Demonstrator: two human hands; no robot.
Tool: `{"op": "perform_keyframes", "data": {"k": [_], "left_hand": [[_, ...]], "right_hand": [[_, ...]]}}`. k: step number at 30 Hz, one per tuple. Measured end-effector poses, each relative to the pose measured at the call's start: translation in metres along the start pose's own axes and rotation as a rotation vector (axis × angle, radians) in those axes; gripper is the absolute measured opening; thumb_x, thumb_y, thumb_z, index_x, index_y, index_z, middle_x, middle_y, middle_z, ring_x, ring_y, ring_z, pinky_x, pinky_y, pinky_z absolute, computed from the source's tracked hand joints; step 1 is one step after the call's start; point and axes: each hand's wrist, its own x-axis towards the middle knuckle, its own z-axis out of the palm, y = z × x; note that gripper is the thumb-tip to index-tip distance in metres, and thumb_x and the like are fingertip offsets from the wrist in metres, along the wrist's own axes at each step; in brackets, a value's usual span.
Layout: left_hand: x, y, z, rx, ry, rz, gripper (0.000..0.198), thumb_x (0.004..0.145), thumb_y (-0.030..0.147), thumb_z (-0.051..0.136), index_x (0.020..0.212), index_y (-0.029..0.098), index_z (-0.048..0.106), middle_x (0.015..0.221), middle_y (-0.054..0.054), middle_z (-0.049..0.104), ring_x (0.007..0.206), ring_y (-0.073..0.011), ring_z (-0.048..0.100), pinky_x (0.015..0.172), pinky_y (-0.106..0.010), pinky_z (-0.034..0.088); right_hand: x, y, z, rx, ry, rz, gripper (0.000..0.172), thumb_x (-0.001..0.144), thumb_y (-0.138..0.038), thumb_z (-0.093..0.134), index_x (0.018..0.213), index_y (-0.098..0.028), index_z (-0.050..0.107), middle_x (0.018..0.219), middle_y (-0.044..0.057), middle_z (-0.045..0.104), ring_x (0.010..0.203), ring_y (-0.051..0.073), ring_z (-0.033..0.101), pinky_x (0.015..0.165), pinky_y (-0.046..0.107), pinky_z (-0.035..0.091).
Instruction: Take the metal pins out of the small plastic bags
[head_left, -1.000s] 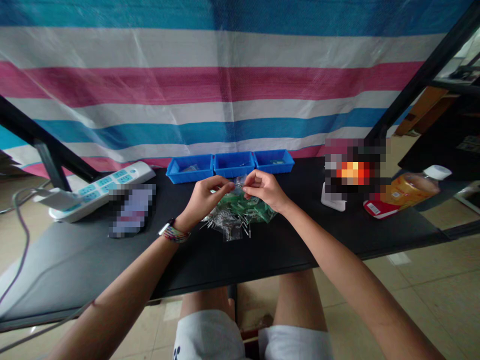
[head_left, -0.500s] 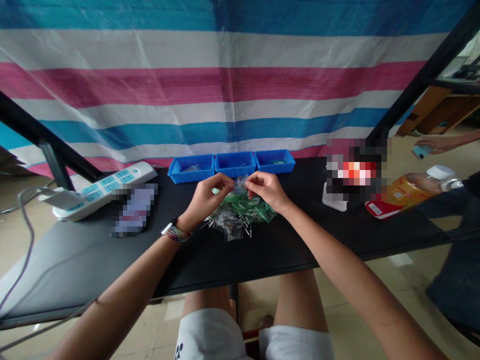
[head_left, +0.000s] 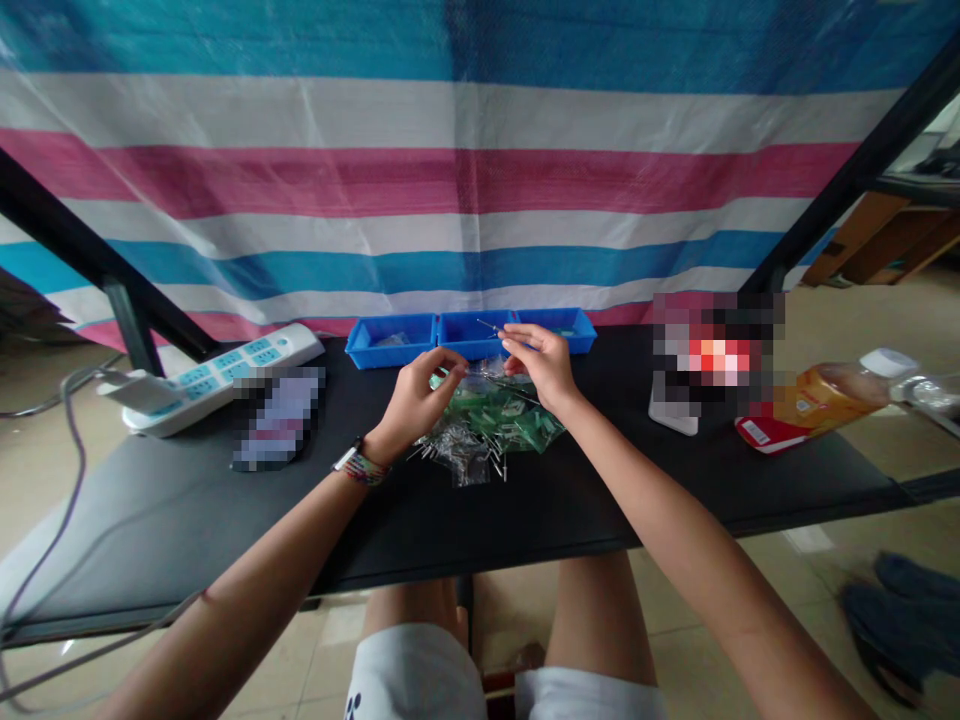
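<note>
My right hand (head_left: 541, 365) is raised over the far side of the pile, its thumb and fingers pinched on a thin silver rivet (head_left: 489, 326) that points left toward the blue bins. Beside it, my left hand (head_left: 427, 392) is closed in a pinch at the edge of a small clear plastic bag (head_left: 480, 374). Below both hands lies a heap of green plastic packets (head_left: 517, 425). At the heap's front left are loose silver rivets (head_left: 454, 440) and another clear bag (head_left: 471, 470).
Three blue bins stand behind the heap: a left bin (head_left: 391, 350), a middle bin (head_left: 457, 345) and a right bin (head_left: 585, 340). A white power strip (head_left: 225, 375) with a cable lies left. At right are a white object (head_left: 673, 412) and a drink bottle (head_left: 832, 390).
My right hand has moved up and away from my left, with the rivet now showing in its fingers. My left hand stays near the same place. A person's hand with a phone has left view at right.
</note>
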Motion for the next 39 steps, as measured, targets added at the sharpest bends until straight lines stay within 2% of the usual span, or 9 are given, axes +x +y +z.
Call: {"op": "perform_keyframes", "data": {"k": [2, 5, 11, 14, 18, 21, 25, 32, 39], "left_hand": [[0.0, -0.004, 0.0, 0.052, 0.003, 0.003, 0.022, 0.101, 0.039, 0.062, 0.1, 0.02, 0.074, 0.098, -0.006, 0.078, 0.09, -0.023, 0.07, 0.084, -0.036, 0.054], [0.0, -0.008, 0.0, 0.086, -0.013, 0.022, 0.018, 0.098, 0.033, 0.06, 0.1, 0.021, 0.074, 0.099, -0.006, 0.078, 0.093, -0.0241, 0.07, 0.088, -0.038, 0.054], [-0.001, -0.008, 0.001, 0.116, -0.054, 0.045, 0.016, 0.096, 0.025, 0.058, 0.1, 0.021, 0.073, 0.1, -0.006, 0.078, 0.099, -0.0252, 0.07, 0.095, -0.04, 0.053], [-0.001, -0.006, 0.001, 0.163, -0.094, 0.057, 0.018, 0.096, 0.026, 0.057, 0.102, 0.022, 0.073, 0.103, -0.006, 0.078, 0.102, -0.0265, 0.069, 0.097, -0.041, 0.053], [0.0, -0.009, 0.003, 0.24, -0.17, 0.106, 0.023, 0.097, 0.028, 0.055, 0.103, 0.022, 0.077, 0.108, -0.008, 0.079, 0.1, -0.0279, 0.069, 0.098, -0.044, 0.051], [0.001, -0.013, 0.005, 0.272, -0.194, 0.127, 0.024, 0.097, 0.029, 0.057, 0.103, 0.023, 0.079, 0.109, -0.007, 0.08, 0.1, -0.028, 0.069, 0.099, -0.046, 0.049], [0.0, -0.016, 0.005, 0.312, -0.228, 0.117, 0.025, 0.093, 0.031, 0.065, 0.112, 0.026, 0.08, 0.114, -0.007, 0.079, 0.106, -0.0303, 0.068, 0.104, -0.05, 0.048], [-0.001, -0.019, 0.006, 0.287, -0.25, 0.152, 0.025, 0.091, 0.034, 0.072, 0.113, 0.026, 0.08, 0.113, -0.009, 0.076, 0.108, -0.0304, 0.069, 0.107, -0.051, 0.049], [-0.001, -0.02, 0.007, 0.283, -0.256, 0.144, 0.025, 0.092, 0.032, 0.068, 0.114, 0.024, 0.078, 0.112, -0.009, 0.076, 0.106, -0.0293, 0.068, 0.104, -0.047, 0.048]], "right_hand": [[0.008, 0.002, -0.006, -0.159, 0.038, -0.073, 0.036, 0.083, -0.04, 0.075, 0.114, -0.021, 0.077, 0.113, 0.008, 0.08, 0.051, 0.013, 0.064, 0.048, 0.031, 0.054], [0.008, 0.004, -0.018, -0.428, 0.055, -0.223, 0.025, 0.086, -0.025, 0.065, 0.106, -0.019, 0.08, 0.102, 0.008, 0.08, 0.059, 0.016, 0.067, 0.056, 0.03, 0.053], [-0.009, 0.003, -0.017, -0.77, -0.204, -0.374, 0.011, 0.087, -0.015, 0.069, 0.083, -0.02, 0.077, 0.088, 0.004, 0.074, 0.081, 0.02, 0.07, 0.075, 0.03, 0.053], [-0.015, 0.001, -0.015, -0.909, -0.189, -0.402, 0.013, 0.091, -0.015, 0.068, 0.09, -0.022, 0.078, 0.097, 0.005, 0.074, 0.086, 0.021, 0.069, 0.077, 0.032, 0.052], [-0.014, 0.003, -0.022, -1.053, -0.198, -0.451, 0.031, 0.088, -0.005, 0.065, 0.108, -0.022, 0.08, 0.114, 0.009, 0.076, 0.105, 0.028, 0.067, 0.088, 0.038, 0.055], [-0.01, 0.005, -0.027, -1.085, -0.194, -0.467, 0.037, 0.086, -0.001, 0.062, 0.112, -0.02, 0.079, 0.114, 0.012, 0.075, 0.111, 0.031, 0.064, 0.098, 0.042, 0.055], [-0.012, 0.0, -0.025, -0.99, -0.173, -0.46, 0.032, 0.087, -0.001, 0.059, 0.103, -0.022, 0.076, 0.109, 0.01, 0.072, 0.109, 0.029, 0.064, 0.094, 0.039, 0.054], [-0.025, -0.014, -0.018, -0.92, -0.497, -0.486, 0.007, 0.086, -0.016, 0.076, 0.089, -0.021, 0.072, 0.093, 0.005, 0.07, 0.094, 0.024, 0.061, 0.09, 0.037, 0.049], [-0.025, -0.014, -0.018, -0.928, -0.536, -0.426, 0.018, 0.081, -0.011, 0.079, 0.097, -0.018, 0.075, 0.092, 0.005, 0.07, 0.092, 0.024, 0.06, 0.089, 0.037, 0.049]]}}
